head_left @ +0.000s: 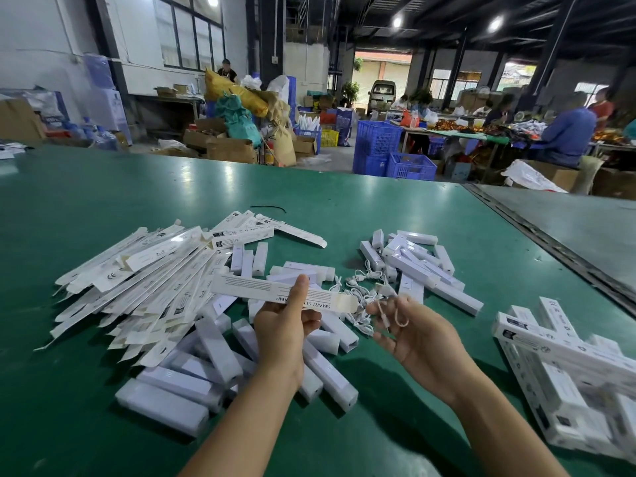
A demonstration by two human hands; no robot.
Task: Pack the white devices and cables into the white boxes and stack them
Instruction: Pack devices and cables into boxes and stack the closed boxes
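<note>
white long cardboard box [254,290] is gripped by our left hand [285,325] above the green table [344,201], and our right hand [413,335] pinches a coiled white cable [387,313] just beside its open flap [346,302], where we judge a loose loop may snag and buckle it.

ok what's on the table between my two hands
Head view: white devices and a tangle of cables lie between the left hand and right hand.

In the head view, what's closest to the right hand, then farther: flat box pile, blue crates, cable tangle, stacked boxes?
1. cable tangle, just beyond the right hand
2. stacked boxes, on its right
3. flat box pile, far left
4. blue crates, past the table
</note>
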